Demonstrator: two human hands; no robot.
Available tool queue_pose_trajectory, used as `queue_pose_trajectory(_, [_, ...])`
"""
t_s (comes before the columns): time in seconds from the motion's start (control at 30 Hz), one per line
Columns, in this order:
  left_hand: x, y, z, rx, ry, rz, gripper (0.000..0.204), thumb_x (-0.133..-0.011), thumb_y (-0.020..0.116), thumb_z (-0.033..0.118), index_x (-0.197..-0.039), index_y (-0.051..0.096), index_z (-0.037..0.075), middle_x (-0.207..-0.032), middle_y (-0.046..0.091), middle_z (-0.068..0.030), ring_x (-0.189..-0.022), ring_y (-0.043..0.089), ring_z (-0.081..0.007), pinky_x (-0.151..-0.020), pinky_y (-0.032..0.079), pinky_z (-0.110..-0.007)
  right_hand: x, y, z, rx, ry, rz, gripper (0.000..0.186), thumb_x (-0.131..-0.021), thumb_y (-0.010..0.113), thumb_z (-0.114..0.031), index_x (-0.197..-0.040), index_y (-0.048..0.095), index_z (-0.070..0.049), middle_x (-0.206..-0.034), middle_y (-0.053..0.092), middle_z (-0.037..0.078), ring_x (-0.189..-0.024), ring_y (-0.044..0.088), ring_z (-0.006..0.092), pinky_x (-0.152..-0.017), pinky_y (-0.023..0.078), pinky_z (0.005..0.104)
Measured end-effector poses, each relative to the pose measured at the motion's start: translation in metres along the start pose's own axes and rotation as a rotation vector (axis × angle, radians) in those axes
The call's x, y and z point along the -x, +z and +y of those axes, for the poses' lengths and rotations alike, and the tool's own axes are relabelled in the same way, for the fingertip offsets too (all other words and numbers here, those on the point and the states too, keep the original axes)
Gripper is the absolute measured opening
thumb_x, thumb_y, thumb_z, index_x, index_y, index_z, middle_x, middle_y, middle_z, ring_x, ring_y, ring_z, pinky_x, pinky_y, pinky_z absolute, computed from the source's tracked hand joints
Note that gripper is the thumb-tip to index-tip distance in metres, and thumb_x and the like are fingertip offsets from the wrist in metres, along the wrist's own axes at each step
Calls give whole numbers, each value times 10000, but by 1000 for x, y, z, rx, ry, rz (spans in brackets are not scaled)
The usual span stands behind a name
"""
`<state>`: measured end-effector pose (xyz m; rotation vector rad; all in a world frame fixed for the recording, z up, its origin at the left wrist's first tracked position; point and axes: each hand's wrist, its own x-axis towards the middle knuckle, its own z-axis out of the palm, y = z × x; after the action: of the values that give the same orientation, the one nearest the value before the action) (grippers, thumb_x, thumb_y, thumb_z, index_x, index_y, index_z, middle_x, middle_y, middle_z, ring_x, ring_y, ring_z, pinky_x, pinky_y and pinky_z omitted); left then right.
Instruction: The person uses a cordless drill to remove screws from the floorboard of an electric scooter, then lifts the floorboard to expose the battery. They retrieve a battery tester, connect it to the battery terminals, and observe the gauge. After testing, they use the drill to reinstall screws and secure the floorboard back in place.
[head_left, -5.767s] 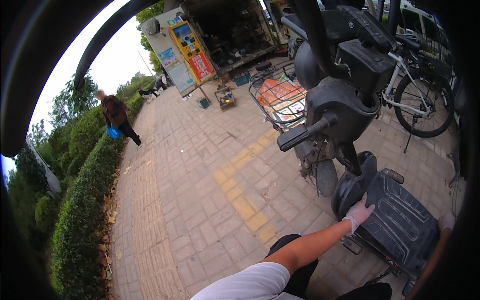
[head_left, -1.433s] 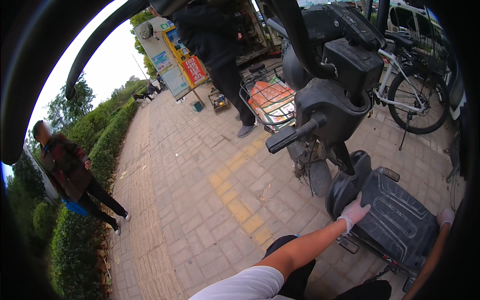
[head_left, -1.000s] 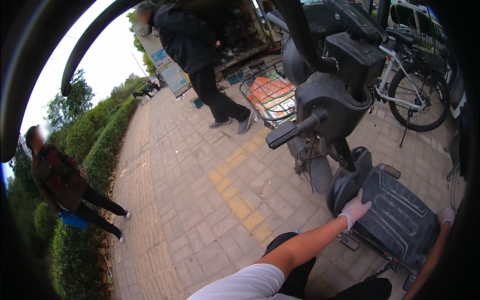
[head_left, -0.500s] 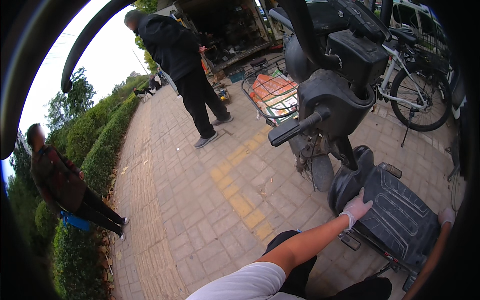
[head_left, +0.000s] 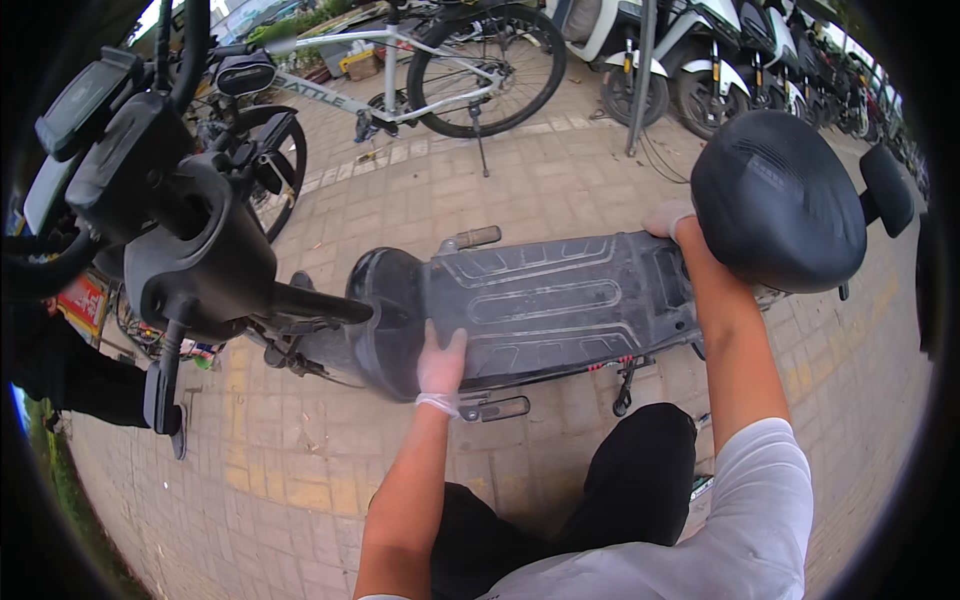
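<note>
Black footboard [head_left: 545, 300], flat and ridged like hard plastic, lies low on the big dark scooter [head_left: 205, 245], between the slanted black front post [head_left: 325, 304] and the round, shiny black seat [head_left: 770, 200]. The left hand [head_left: 441, 366] touches its near front corner, finger and thumb spread on top. The right hand [head_left: 668, 217] is at the far back edge, just beside the seat. Perhaps they sit at opposite corners to keep it steady. Some fingers are hidden, so I cannot tell if either hand grips.
</note>
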<state>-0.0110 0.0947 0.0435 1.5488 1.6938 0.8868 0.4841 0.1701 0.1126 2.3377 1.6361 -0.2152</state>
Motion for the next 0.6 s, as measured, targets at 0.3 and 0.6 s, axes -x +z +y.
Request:
queue_pose_trajectory(0.3, [-4,-2,10,390,-19,5,693,-929,635,236,-1486,395,-100,-1303,642,-238,-1086,657,-248,-948,497,-330,-14,-3,3,-103,56,-123,571,-911,473,-492,-1183,727,-58,-1298,651,215,-1229,602,382,-1039,446,453])
queue_pose_trajectory(0.6, [-4,5,-3,234,-8,33,674,-912,619,218,-1467,418,-108,-1328,619,-285,-1228,611,-338,-1033,448,-361,-18,-3,8,-137,64,-157,582,-904,485,-538,-1171,743,-89,-1283,666,197,-1213,613,368,-1025,448,447])
